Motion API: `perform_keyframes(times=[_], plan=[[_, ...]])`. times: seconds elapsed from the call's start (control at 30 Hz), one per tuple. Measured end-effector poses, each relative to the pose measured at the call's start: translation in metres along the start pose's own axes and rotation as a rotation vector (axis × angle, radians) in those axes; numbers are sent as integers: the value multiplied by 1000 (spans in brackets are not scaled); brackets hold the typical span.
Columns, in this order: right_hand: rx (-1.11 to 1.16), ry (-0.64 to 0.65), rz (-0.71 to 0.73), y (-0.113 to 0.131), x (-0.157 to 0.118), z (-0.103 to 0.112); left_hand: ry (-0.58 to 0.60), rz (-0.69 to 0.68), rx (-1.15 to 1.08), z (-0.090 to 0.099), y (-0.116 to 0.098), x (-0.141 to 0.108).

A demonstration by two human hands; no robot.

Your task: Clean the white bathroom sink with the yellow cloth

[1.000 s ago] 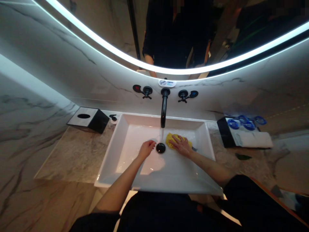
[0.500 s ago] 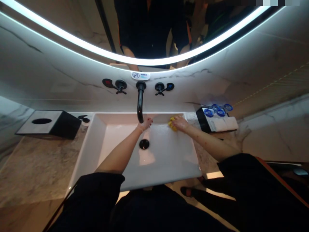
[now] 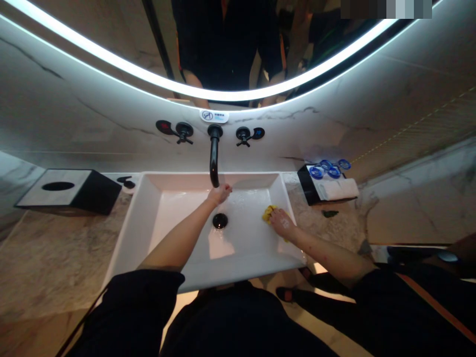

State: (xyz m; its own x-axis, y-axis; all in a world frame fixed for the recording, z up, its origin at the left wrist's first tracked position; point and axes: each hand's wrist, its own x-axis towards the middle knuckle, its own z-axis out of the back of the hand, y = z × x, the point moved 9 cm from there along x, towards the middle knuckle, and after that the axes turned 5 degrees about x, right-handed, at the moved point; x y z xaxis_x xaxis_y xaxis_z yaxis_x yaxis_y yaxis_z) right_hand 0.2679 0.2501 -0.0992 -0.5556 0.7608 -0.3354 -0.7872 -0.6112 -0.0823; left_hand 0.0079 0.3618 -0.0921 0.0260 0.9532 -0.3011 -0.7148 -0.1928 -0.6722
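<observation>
A white rectangular sink (image 3: 238, 267) lies before me, with a dark round drain (image 3: 220, 221) in its floor. My left hand (image 3: 220, 194) is just under the end of the black spout (image 3: 213, 158), its fingers curled in and no object visible in them. Toward the right inner side of the basin, my right hand (image 3: 283, 224) presses a crumpled yellow cloth (image 3: 268, 213) against the surface, fingers closed on it. Whitish foam shows on the back of that hand. Part of the cloth is hidden beneath the palm.
Two black cross taps (image 3: 243, 136) flank the spout on the wall. A tissue box (image 3: 55, 191) and a dark-topped bottle (image 3: 128, 183) stand left. A black tray (image 3: 305, 184) with rolled white towels (image 3: 339, 189) and blue-rimmed items (image 3: 316, 172) is right. Another person's legs (image 3: 320, 302) show below.
My right hand has moved with the yellow cloth from the back right corner of the basin toward me along its right side. My left hand stays by the spout.
</observation>
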Motion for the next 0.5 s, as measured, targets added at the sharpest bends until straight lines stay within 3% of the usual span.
perform_keyframes(times=[0.13,0.27,0.4,0.5], plan=[[33,91,18,28,-41,-25,27,-23,22,-6,2,-7],[88,197,22,44,-63,-41,46,-48,51,-10,5,-10],[139,248,-50,51,-67,-41,65,-63,76,-5,8,-16],[191,246,-39,76,-55,-31,62,-59,78,3,10,-23]])
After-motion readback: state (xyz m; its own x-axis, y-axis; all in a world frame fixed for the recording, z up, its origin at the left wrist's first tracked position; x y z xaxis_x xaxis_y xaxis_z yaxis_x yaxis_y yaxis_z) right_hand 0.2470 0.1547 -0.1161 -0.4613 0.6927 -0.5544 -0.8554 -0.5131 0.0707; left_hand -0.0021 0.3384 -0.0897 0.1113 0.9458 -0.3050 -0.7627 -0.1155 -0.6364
